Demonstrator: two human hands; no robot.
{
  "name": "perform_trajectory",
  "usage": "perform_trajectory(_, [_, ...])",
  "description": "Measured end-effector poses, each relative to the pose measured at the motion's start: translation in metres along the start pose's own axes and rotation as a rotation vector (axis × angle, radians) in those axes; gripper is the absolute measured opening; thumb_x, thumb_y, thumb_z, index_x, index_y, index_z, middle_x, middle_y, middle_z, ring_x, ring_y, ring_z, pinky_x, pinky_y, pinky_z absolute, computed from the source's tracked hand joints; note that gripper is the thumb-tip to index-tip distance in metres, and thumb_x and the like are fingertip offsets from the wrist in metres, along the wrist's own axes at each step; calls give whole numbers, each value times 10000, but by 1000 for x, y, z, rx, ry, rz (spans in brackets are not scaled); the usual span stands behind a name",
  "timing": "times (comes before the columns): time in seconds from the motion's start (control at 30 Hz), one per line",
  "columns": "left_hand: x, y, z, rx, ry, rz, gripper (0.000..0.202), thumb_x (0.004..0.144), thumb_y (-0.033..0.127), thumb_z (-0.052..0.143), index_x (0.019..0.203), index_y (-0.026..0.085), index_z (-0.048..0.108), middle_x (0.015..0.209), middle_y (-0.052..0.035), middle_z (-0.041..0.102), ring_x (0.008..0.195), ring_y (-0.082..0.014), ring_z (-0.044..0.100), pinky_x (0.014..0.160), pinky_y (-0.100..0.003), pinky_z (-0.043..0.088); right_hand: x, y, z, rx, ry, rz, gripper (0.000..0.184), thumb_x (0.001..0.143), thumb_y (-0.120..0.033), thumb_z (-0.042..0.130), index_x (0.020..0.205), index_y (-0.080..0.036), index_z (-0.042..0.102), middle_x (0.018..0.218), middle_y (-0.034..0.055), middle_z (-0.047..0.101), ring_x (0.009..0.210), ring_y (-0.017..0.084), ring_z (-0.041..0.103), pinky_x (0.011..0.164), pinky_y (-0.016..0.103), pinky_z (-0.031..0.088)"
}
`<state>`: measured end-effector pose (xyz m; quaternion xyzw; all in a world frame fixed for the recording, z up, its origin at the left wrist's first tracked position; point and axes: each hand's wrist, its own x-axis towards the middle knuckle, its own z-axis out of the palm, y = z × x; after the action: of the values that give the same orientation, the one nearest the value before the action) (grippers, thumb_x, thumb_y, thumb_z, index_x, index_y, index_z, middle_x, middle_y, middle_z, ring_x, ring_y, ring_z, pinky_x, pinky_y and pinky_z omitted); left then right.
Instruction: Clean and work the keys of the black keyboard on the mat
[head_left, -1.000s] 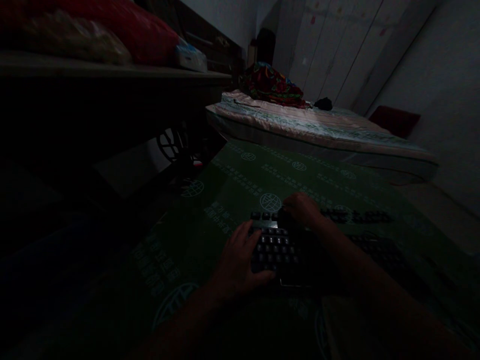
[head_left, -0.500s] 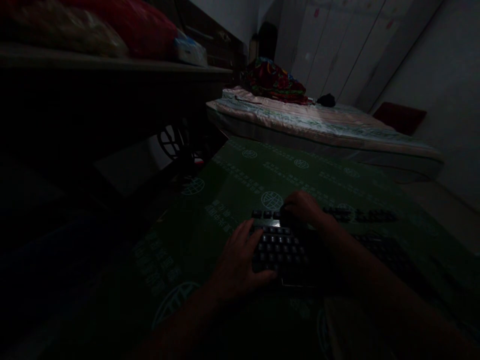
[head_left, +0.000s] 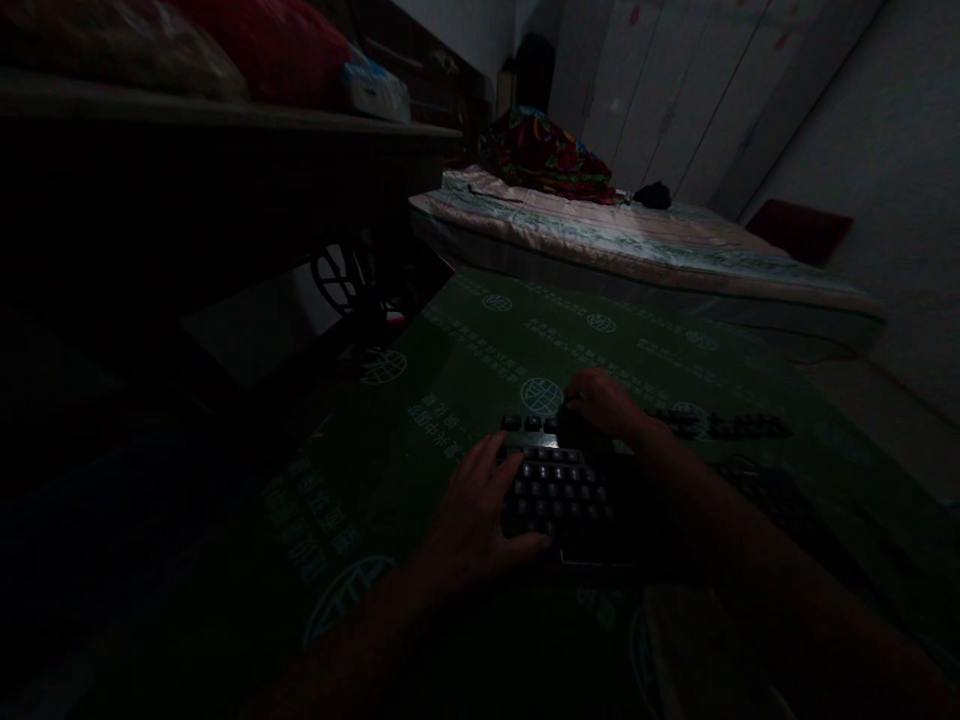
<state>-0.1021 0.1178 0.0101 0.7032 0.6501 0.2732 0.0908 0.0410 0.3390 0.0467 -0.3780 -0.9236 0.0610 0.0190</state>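
A black keyboard (head_left: 559, 485) lies on a green printed mat (head_left: 450, 400) in a dim room. My left hand (head_left: 472, 520) grips the keyboard's left end, thumb on the near edge and fingers curled over the side. My right hand (head_left: 600, 402) hovers closed over the top key rows, fingers bunched as if pinching something too small and dark to make out. My right forearm crosses the keyboard's right half and hides it.
A row of loose dark keycaps (head_left: 720, 425) lies on the mat to the right. A low mattress (head_left: 637, 250) with a red patterned bundle (head_left: 547, 155) sits beyond. A dark table (head_left: 225, 130) with bags stands at left. Pale wardrobe doors (head_left: 675, 90) stand behind.
My right hand has shifted slightly up and away over the top key row. My left hand keeps its hold on the keyboard's left end. The view has tilted a little.
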Motion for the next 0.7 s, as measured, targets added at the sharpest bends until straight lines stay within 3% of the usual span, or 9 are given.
perform_trajectory(0.17, [1, 0, 0, -27, 12, 14, 790, 651, 461, 717, 1314, 161, 408, 1481, -216, 267, 1343, -408, 267, 1033, -605, 308, -19, -2, -5, 78, 145, -70, 108, 789, -155, 628, 876, -153, 691, 1139, 116, 625, 1135, 223, 532, 968, 325, 412])
perform_trajectory(0.3, [2, 2, 0, -7, 7, -2, 785, 644, 427, 733, 1310, 154, 421, 1473, -202, 294, 1354, -393, 259, 1061, -574, 289, -61, -15, -1, 173, 288, -190, 89, 777, -148, 635, 853, -162, 679, 1184, 121, 608, 1202, 244, 498, 1034, 393, 394])
perform_trajectory(0.4, [3, 3, 0, -2, -9, -1, 797, 643, 449, 737, 1309, 137, 430, 1469, -209, 299, 1354, -393, 260, 1071, -560, 284, -100, -29, 9, 268, 433, -324, 106, 792, -138, 592, 863, -171, 663, 1179, 128, 616, 1201, 264, 504, 1011, 471, 421])
perform_trajectory(0.5, [4, 3, 0, -13, -1, -3, 810, 624, 460, 750, 1299, 133, 443, 1466, -216, 299, 1346, -394, 278, 1066, -547, 298, -131, -41, 20, 306, 511, -342, 113, 815, -155, 559, 887, -181, 643, 1199, 135, 605, 1250, 281, 462, 991, 526, 435])
perform_trajectory(0.7, [4, 2, 0, -30, 15, 14, 803, 634, 463, 742, 1301, 132, 442, 1453, -217, 317, 1339, -389, 292, 1064, -546, 299, -153, -51, 36, 271, 560, -369, 103, 839, -157, 553, 900, -178, 633, 1193, 142, 605, 1246, 287, 472, 963, 529, 469])
